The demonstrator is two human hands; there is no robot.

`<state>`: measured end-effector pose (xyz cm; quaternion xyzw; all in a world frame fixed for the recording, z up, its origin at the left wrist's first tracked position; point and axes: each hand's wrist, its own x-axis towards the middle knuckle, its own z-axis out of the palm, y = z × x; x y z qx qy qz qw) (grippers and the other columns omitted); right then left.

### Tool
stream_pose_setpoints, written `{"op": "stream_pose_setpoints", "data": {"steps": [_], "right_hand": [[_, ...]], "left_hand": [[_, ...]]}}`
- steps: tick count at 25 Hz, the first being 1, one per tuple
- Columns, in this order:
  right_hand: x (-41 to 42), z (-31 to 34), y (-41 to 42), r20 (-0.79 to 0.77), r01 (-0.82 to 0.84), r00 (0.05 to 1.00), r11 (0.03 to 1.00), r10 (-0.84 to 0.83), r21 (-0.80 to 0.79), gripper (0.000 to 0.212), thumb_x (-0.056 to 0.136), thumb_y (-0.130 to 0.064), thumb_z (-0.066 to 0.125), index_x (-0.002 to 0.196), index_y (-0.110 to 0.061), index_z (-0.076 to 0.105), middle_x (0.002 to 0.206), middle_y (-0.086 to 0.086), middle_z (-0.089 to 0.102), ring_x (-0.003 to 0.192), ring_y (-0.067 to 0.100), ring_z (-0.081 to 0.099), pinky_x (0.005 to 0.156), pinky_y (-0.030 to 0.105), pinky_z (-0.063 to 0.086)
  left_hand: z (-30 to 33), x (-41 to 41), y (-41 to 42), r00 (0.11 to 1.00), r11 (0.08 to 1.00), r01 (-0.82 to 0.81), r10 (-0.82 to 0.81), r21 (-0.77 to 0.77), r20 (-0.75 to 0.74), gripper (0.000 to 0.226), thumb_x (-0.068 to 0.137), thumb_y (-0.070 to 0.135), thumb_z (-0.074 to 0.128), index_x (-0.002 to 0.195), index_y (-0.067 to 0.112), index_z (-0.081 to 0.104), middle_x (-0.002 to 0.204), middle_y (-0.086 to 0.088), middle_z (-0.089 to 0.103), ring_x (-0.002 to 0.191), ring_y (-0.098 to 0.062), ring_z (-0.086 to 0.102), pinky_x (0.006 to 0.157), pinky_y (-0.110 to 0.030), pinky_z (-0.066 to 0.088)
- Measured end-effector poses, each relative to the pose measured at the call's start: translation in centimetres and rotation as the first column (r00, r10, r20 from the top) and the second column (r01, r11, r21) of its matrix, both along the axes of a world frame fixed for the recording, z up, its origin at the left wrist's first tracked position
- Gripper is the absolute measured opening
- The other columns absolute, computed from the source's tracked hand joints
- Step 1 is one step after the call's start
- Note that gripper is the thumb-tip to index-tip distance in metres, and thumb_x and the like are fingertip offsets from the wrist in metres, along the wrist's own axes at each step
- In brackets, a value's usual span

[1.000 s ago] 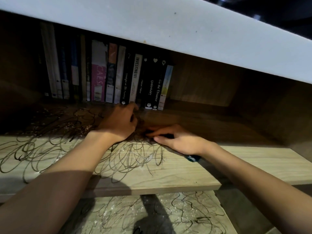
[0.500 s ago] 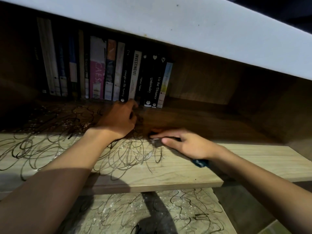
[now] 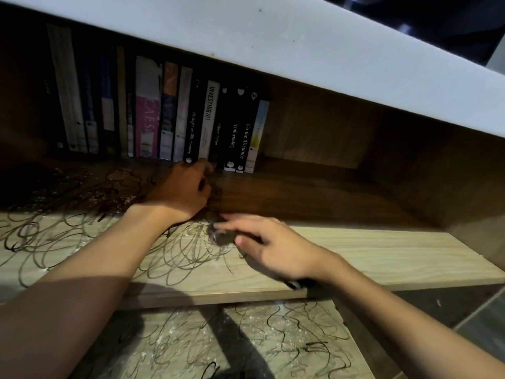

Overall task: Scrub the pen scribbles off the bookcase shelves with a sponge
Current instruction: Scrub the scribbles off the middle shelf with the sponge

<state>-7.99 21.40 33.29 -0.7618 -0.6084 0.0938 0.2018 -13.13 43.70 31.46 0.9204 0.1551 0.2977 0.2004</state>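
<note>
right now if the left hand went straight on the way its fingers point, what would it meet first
Probably the books. The left hand points toward the back of the shelf, its fingers already near the foot of the spines; whether they touch is unclear in the dark.

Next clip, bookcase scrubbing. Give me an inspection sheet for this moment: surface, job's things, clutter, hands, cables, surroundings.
Surface: wooden shelf, right part bare, left part covered in pen scribbles; white specks among them.
Job's things: dark sponge under the right hand, blurred; lower shelf also scribbled.
Clutter: row of upright books at the back.
Hands: left hand rests on the shelf by the books; right hand grips the sponge at the scribbles' edge.
Cables: nothing seen.
Surroundings: pale board above; tiled floor at lower right.
</note>
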Motion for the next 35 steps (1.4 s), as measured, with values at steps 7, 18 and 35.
{"op": "stream_pose_setpoints", "data": {"steps": [7, 18, 35], "right_hand": [[3.4, 1.0, -2.9, -0.079, 0.351, 0.933, 0.936, -0.351, -0.013, 0.026, 0.101, -0.023, 0.043, 0.118, -0.031, 0.061, 0.101, 0.003, 0.068, 0.091, 0.021, 0.063, 0.085, 0.046, 0.050], [1.3, 0.6, -4.3, 0.023, 0.530, 0.847, 0.847, -0.531, 0.034, 0.032, 0.100, -0.024, 0.041, 0.126, -0.032, 0.057, 0.119, -0.009, 0.064, 0.103, 0.008, 0.059, 0.084, 0.021, 0.044], [-2.6, -0.7, -3.5, 0.079, 0.527, 0.836, 0.834, -0.543, 0.161, 0.034, 0.097, -0.023, 0.043, 0.125, -0.033, 0.058, 0.137, -0.009, 0.054, 0.127, 0.013, 0.047, 0.110, 0.029, 0.034]], "left_hand": [[0.1, -0.5, -0.5, 1.000, 1.000, 0.005, -0.005, -0.010, -0.007, 0.036, 0.092, 0.016, 0.051, 0.127, 0.025, 0.049, 0.106, -0.007, 0.063, 0.103, -0.026, 0.055, 0.086, -0.040, 0.049], [0.3, -0.6, -0.7, 1.000, 1.000, 0.015, -0.015, -0.011, 0.003, 0.036, 0.092, 0.015, 0.051, 0.127, 0.022, 0.050, 0.100, -0.005, 0.065, 0.106, -0.025, 0.052, 0.087, -0.040, 0.048], [0.3, -0.6, -0.7, 1.000, 0.999, 0.028, -0.028, -0.017, 0.001, 0.036, 0.092, 0.014, 0.052, 0.127, 0.021, 0.049, 0.096, -0.005, 0.065, 0.102, -0.023, 0.054, 0.085, -0.038, 0.048]]}}
